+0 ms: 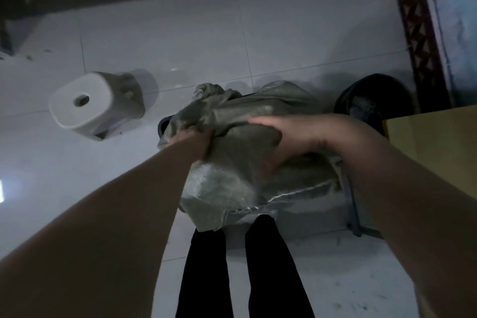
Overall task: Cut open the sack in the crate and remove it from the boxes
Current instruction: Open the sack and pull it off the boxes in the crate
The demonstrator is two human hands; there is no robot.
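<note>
A grey-green woven sack (232, 178) bulges out of a dark crate (163, 125) on the tiled floor, its knotted top (206, 90) at the far side. My left hand (196, 141) is clenched on a fold of the sack at its left. My right hand (278, 137) grips the cloth on top, fingers curled down over it. The sack hides nearly all of the crate, and no boxes or blade show.
A white plastic stool (87, 106) stands to the left. A dark round object (369, 100) sits behind the crate at the right. A cardboard box (433, 147) fills the right edge. My black-clad legs (232, 271) stand just before the crate.
</note>
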